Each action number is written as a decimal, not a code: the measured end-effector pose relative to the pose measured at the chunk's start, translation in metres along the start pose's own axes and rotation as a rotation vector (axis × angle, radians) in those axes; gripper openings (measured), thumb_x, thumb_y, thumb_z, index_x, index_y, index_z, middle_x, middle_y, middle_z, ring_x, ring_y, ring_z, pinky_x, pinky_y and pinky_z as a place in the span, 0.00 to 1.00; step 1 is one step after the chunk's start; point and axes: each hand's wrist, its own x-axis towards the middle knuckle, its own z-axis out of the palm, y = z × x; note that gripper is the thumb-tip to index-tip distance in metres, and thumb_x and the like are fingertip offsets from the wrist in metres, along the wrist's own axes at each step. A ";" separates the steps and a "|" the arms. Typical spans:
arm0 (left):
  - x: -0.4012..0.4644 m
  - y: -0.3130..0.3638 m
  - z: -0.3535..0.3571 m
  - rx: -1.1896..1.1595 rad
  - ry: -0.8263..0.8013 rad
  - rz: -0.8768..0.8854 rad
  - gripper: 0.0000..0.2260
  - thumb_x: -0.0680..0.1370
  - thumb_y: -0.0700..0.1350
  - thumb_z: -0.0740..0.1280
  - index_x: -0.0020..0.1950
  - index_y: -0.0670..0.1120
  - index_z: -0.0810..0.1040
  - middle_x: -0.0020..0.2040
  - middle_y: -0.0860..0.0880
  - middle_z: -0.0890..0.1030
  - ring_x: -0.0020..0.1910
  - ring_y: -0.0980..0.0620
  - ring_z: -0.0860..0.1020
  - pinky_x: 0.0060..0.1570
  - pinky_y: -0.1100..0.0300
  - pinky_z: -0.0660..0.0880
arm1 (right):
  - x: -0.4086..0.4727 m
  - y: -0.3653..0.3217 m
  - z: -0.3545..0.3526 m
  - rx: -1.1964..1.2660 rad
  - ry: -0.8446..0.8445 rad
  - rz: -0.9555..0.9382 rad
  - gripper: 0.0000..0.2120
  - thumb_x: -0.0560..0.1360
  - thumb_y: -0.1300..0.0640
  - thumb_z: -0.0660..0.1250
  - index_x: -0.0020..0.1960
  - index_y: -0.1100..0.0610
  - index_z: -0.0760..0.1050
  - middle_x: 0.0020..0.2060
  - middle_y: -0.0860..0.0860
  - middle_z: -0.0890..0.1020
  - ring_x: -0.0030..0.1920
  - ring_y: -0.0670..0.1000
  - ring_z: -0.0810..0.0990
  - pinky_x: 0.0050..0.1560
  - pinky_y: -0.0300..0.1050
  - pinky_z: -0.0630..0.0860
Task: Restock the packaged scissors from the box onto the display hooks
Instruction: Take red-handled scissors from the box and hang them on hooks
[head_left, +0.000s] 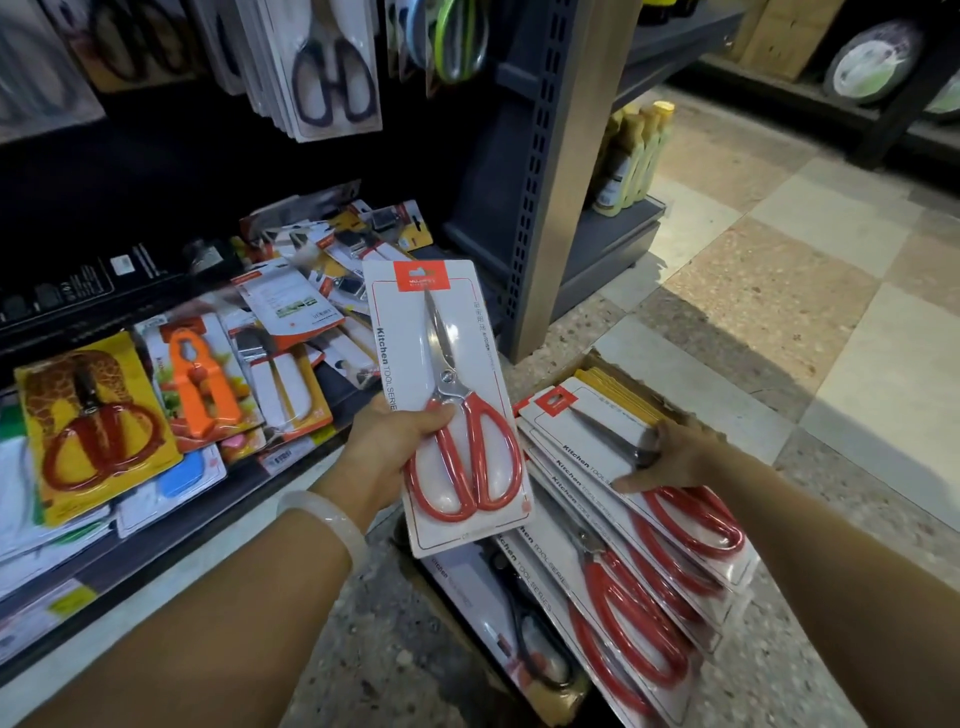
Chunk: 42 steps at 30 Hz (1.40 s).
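My left hand (387, 449) grips a packaged pair of red-handled scissors (447, 405) upright on its white card, above the floor box. My right hand (670, 454) lies on the top pack (597, 426) of a fanned stack of like scissor packs (649, 561) in the cardboard box (623, 376), fingers curled round that pack's edge. Packs of black-handled scissors (332, 78) hang on display hooks at the top of the view. A black-handled pack (519, 623) lies low in the box.
A low shelf (218, 499) at left holds jumbled kitchen tool packs, among them an orange tool (200, 384) and scissors on a yellow card (98, 426). A grey shelf upright (535, 182) stands behind the box. Bottles (628, 156) sit on a shelf beyond; tiled floor (779, 260) stretches right.
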 end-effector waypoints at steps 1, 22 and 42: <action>-0.001 0.000 0.003 -0.006 -0.006 -0.003 0.19 0.71 0.31 0.70 0.60 0.41 0.75 0.44 0.43 0.82 0.38 0.47 0.81 0.26 0.60 0.79 | -0.001 0.000 -0.001 0.003 0.004 0.002 0.34 0.64 0.32 0.68 0.63 0.51 0.71 0.69 0.57 0.65 0.70 0.61 0.60 0.71 0.60 0.58; -0.007 -0.013 0.025 0.049 -0.047 -0.016 0.20 0.70 0.32 0.71 0.61 0.41 0.76 0.53 0.39 0.82 0.46 0.42 0.82 0.45 0.49 0.80 | 0.016 0.004 0.009 -0.007 0.034 0.026 0.43 0.59 0.27 0.67 0.66 0.51 0.69 0.68 0.59 0.65 0.69 0.62 0.60 0.69 0.61 0.60; -0.014 -0.013 0.016 0.037 -0.014 -0.043 0.20 0.70 0.33 0.72 0.61 0.42 0.75 0.54 0.39 0.82 0.49 0.40 0.81 0.45 0.47 0.80 | 0.018 0.010 0.009 -0.138 -0.117 0.066 0.50 0.56 0.21 0.61 0.71 0.46 0.65 0.70 0.55 0.65 0.72 0.60 0.58 0.71 0.60 0.57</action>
